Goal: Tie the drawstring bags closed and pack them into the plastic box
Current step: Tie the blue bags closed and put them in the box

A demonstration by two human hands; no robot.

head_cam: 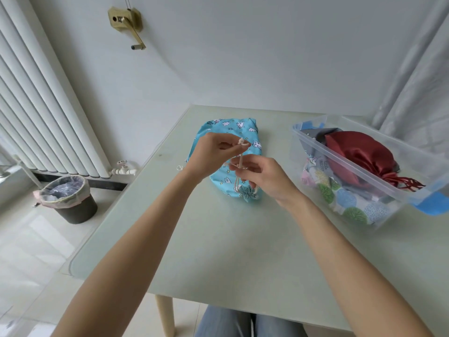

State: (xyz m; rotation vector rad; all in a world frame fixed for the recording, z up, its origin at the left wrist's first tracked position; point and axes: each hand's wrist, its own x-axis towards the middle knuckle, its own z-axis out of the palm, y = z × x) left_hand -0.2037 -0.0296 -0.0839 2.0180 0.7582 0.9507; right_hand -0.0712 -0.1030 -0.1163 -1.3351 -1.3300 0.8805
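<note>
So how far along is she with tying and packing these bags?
Several bags, a red one among them, already lie in the plastic box. Both hands, left and right, are knotting the cord of the blue bag on the table; it still needs packing.

I see a white radiator (36,105) far left, a lined dark bin (69,199) on the floor below it, and a brass crank (127,23) on the far wall.

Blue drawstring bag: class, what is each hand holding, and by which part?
Both hold the bag's white cord: the left hand pinches its knotted end, the right hand grips it lower down.
</note>
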